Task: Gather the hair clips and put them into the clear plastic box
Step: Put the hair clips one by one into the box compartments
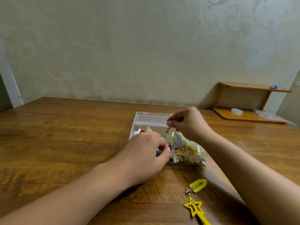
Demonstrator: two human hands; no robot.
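Star clip (194, 208) on table | left hand (146, 155) pinching dark clip in box (152, 119) | right hand (190, 122) pinching pale clip above

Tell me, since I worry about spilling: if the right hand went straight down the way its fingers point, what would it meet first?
Probably the heap of clips in the box; the right hand hangs over it, though depth is unclear.

The wooden bench (65, 135) carried a clear plastic box (152, 118) of hair clips, open. Nearer lay an oval yellow clip (197, 185) and a star-shaped yellow clip (194, 208). A small wooden shelf (246, 116) stood at its far right corner.
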